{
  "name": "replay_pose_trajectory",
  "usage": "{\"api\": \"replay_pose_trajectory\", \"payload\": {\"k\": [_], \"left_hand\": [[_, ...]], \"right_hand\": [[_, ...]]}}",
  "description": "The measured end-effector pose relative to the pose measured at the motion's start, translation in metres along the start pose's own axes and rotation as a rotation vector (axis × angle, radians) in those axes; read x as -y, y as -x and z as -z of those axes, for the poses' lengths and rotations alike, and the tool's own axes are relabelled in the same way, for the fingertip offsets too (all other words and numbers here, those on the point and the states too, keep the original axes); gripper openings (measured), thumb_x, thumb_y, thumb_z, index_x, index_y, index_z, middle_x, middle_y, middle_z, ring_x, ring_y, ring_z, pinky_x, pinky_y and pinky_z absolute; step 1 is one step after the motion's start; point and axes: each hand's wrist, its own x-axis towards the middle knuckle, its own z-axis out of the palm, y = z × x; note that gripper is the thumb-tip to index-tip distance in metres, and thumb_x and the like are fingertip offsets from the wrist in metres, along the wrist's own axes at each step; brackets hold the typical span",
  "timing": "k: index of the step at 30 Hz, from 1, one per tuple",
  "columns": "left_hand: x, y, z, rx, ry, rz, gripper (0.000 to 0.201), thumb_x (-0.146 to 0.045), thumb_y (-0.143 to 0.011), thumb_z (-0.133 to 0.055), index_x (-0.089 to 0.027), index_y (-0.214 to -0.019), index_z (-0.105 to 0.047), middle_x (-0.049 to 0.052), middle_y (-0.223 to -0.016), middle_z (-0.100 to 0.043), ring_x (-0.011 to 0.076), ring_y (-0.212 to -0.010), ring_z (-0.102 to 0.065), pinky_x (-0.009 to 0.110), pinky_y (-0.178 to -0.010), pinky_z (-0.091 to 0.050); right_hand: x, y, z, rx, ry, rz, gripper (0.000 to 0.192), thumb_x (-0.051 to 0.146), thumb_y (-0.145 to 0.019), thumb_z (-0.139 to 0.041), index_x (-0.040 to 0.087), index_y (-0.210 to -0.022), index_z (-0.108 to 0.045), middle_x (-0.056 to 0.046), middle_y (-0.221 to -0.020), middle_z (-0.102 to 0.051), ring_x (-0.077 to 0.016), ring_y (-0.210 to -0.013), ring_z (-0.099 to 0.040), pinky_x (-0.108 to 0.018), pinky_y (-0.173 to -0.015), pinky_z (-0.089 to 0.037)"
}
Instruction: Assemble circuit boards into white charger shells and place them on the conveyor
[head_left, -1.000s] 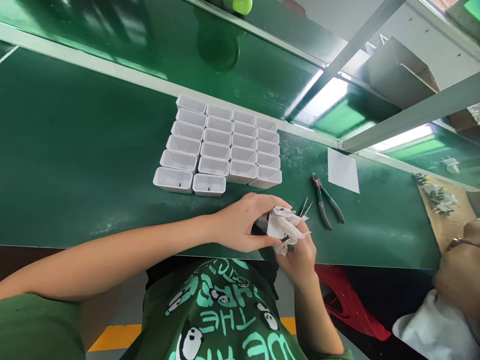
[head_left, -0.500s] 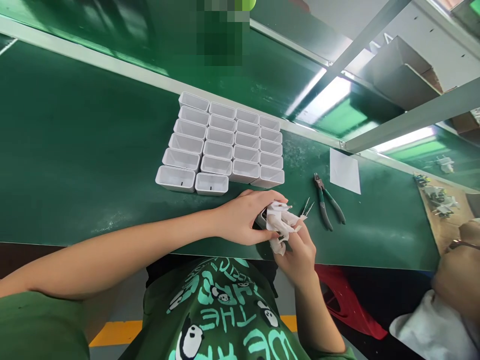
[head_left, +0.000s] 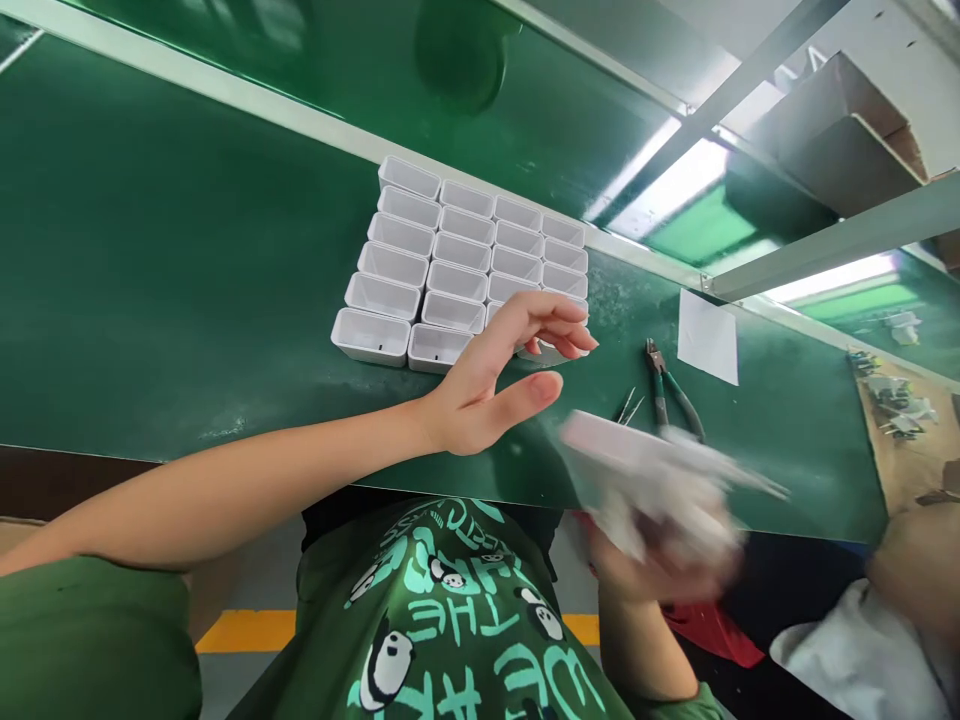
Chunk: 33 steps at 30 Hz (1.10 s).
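Observation:
My left hand (head_left: pixel 495 380) hovers open above the green bench (head_left: pixel 187 290), fingers spread, just in front of a block of several white open plastic housings (head_left: pixel 420 260). My right hand (head_left: pixel 652 570) is low at the bench's front edge, blurred by motion, and grips a white part wrapped in a white cloth (head_left: pixel 660 490). The exact shape of that white part cannot be made out.
Green-handled pliers (head_left: pixel 671 395) and thin metal pins (head_left: pixel 628 405) lie right of the housings. A white paper slip (head_left: pixel 707 337) lies behind them. Another person's arm (head_left: pixel 900 590) is at the lower right, beside a board with small parts (head_left: pixel 900 410).
My left hand let go of the cloth-wrapped part and lifted open toward the housings. My right hand swung the part to the right and down, off the bench edge.

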Motion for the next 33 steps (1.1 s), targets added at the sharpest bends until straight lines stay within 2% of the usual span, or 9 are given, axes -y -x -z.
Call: {"api": "replay_pose_trajectory", "payload": {"k": [3,6,10,14,17,19,21,26,33], "left_hand": [[-0.001,-0.001,0.001,-0.012,-0.046,0.007,0.045,-0.059,-0.095,-0.049,-0.026,-0.126,-0.048,0.007,-0.115,-0.066,0.0228,-0.102,-0.065,0.041,-0.088,-0.047],[-0.001,0.000,0.002,0.047,-0.094,-0.010,0.042,-0.056,-0.096,-0.049,-0.026,-0.125,-0.049,0.008,-0.114,-0.065,0.0227,-0.101,-0.064,0.042,-0.089,-0.049],[-0.002,0.000,0.002,0.140,-0.180,-0.093,0.045,-0.055,-0.094,-0.050,-0.025,-0.127,-0.047,0.009,-0.120,-0.062,0.0245,-0.110,-0.062,0.043,-0.096,-0.051],[-0.002,0.000,-0.001,0.300,-0.227,-0.171,0.069,-0.054,-0.082,-0.070,-0.024,-0.137,-0.041,0.013,-0.133,-0.056,0.0299,-0.124,-0.057,0.046,-0.108,-0.048],[0.000,0.000,-0.006,0.321,-0.271,-0.236,0.088,-0.048,-0.073,-0.081,-0.024,-0.144,-0.036,0.017,-0.142,-0.050,0.0340,-0.132,-0.051,0.051,-0.112,-0.044],[0.001,0.001,-0.007,0.278,-0.356,-0.273,0.092,-0.048,-0.073,-0.082,-0.023,-0.146,-0.034,0.019,-0.143,-0.049,0.0348,-0.132,-0.050,0.051,-0.110,-0.044],[0.001,0.002,-0.007,0.248,-0.425,-0.284,0.089,-0.048,-0.075,-0.081,-0.021,-0.147,-0.035,0.018,-0.137,-0.054,0.0334,-0.126,-0.055,0.049,-0.105,-0.047],[-0.001,0.001,-0.005,0.201,-0.421,-0.311,0.074,-0.043,-0.074,-0.080,-0.018,-0.136,-0.047,0.013,-0.116,-0.064,0.0259,-0.103,-0.063,0.041,-0.091,-0.051],[0.000,0.001,-0.006,0.149,-0.435,-0.292,0.071,-0.044,-0.069,-0.082,-0.019,-0.128,-0.051,0.010,-0.105,-0.064,0.0218,-0.089,-0.061,0.038,-0.082,-0.051]], "right_hand": [[0.006,-0.002,-0.010,-0.051,-0.006,0.052,0.016,0.014,-0.088,-0.060,0.021,-0.100,-0.066,-0.011,-0.096,-0.069,-0.0247,-0.089,-0.068,-0.037,-0.069,-0.059],[0.008,-0.003,-0.013,-0.045,-0.007,0.075,0.024,0.008,-0.085,-0.061,0.022,-0.103,-0.064,-0.011,-0.100,-0.067,-0.0252,-0.094,-0.067,-0.035,-0.072,-0.058],[0.012,-0.001,-0.008,-0.086,-0.156,-0.001,0.037,0.010,-0.085,-0.063,0.024,-0.119,-0.062,-0.011,-0.109,-0.066,-0.0254,-0.097,-0.067,-0.037,-0.078,-0.058],[0.031,-0.007,-0.007,-0.324,-0.623,-0.340,0.042,0.026,-0.091,-0.063,0.027,-0.133,-0.054,-0.013,-0.117,-0.065,-0.0245,-0.097,-0.069,-0.038,-0.075,-0.061],[0.049,-0.022,-0.003,-0.228,-1.110,-0.657,0.037,0.039,-0.096,-0.054,0.027,-0.132,-0.055,-0.012,-0.118,-0.068,-0.0211,-0.094,-0.071,-0.029,-0.063,-0.061],[0.059,-0.032,0.002,-0.145,-1.426,-0.870,0.033,0.039,-0.095,-0.056,0.027,-0.126,-0.060,-0.009,-0.119,-0.069,-0.0178,-0.098,-0.071,-0.022,-0.062,-0.061],[0.066,-0.040,0.006,-0.132,-1.674,-0.994,0.030,0.035,-0.090,-0.063,0.026,-0.118,-0.064,-0.007,-0.117,-0.071,-0.0150,-0.102,-0.071,-0.016,-0.067,-0.060],[0.070,-0.042,0.009,-0.134,-1.942,-1.007,0.031,0.022,-0.079,-0.077,0.022,-0.108,-0.069,-0.004,-0.110,-0.075,-0.0091,-0.100,-0.071,-0.006,-0.076,-0.057],[0.068,-0.037,0.006,-0.017,-1.930,-0.975,0.030,0.032,-0.088,-0.071,0.022,-0.115,-0.066,-0.004,-0.107,-0.075,-0.0058,-0.098,-0.071,-0.004,-0.083,-0.055]]}}
